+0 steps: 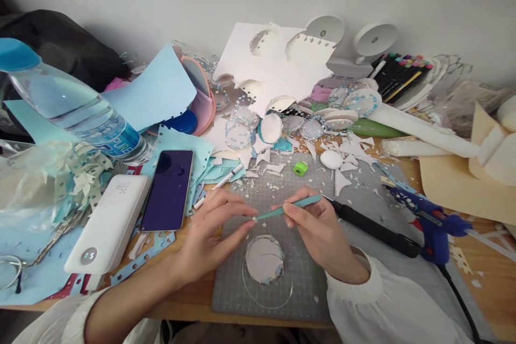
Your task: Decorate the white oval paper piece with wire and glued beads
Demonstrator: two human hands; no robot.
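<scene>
My right hand (316, 231) pinches teal tweezers (290, 207) that point left. Their tip meets a tiny white piece held between the thumb and forefinger of my left hand (213, 231). Both hands hover over a grey cutting mat (282, 290). Just below them on the mat lies a round white paper disc (264, 259) with a sparkly trimmed edge, inside a thin clear ring (267, 301).
A dark phone (167, 189) and a white power bank (109, 221) lie left of the mat. A blue glue gun (431, 223), a black pen-like tool (374, 230), a water bottle (76, 105), blue paper, white scraps and finished discs crowd the desk.
</scene>
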